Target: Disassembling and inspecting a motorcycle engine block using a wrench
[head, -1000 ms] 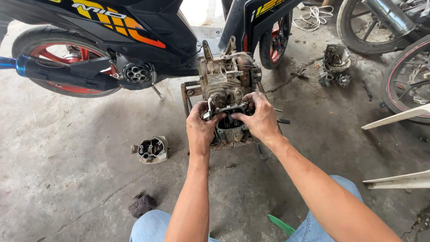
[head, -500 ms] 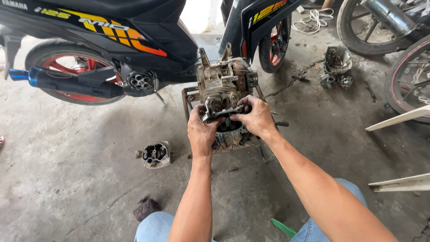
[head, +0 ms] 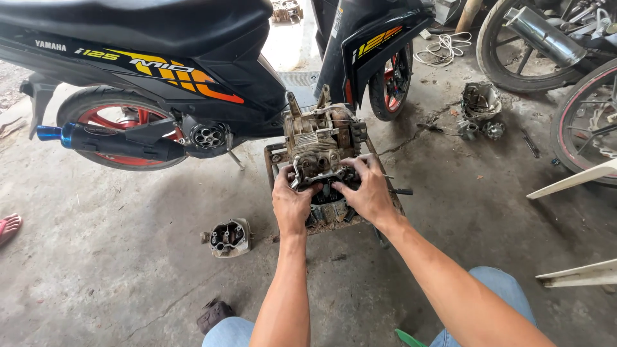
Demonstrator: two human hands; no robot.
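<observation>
A dirty grey engine block stands on a low metal stand on the concrete floor, just in front of a black scooter with orange and yellow stripes. My left hand and my right hand both grip the cylinder head part at the near end of the engine, one on each side. A loose cylinder head cover lies on the floor to the left of my left forearm.
More engine parts lie on the floor at the right, near another motorcycle's wheels. A white cable coil lies at the back. A small dark lump sits near my knee. Another person's foot in a red sandal shows at far left.
My view has shifted slightly, so the scooter and engine sit a little more to the right. Both hands stay clamped on the near end of the engine.
</observation>
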